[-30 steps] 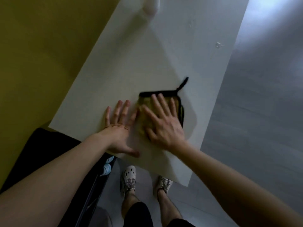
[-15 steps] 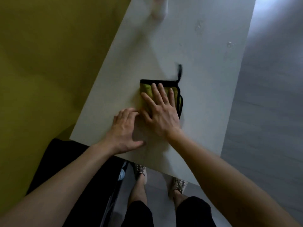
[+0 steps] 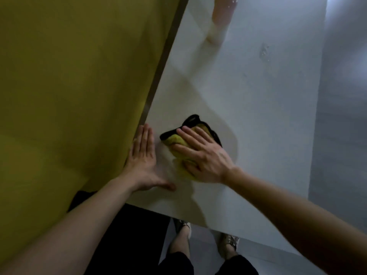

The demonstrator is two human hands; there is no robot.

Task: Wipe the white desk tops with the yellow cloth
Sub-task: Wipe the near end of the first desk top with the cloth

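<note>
1. Olive-yellow partition [image 3: 79,86] sits just left of the left hand [image 3: 142,165], which has gone from curled to flat, fingers straight on the white desk top [image 3: 258,116].
2. The yellow cloth [image 3: 175,140] is pinned under the right hand [image 3: 202,157], fingers spread and pressing rather than gripping. It's bunched now and has slid closer to the partition.
3. Droplets [image 3: 264,52] well beyond the fingertips look unwiped, so I'd say plenty is left.

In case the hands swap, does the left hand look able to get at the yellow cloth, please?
Probably yes: the left hand lies flat beside the yellow cloth, bare desk between, though the right hand partly covers it.
</note>
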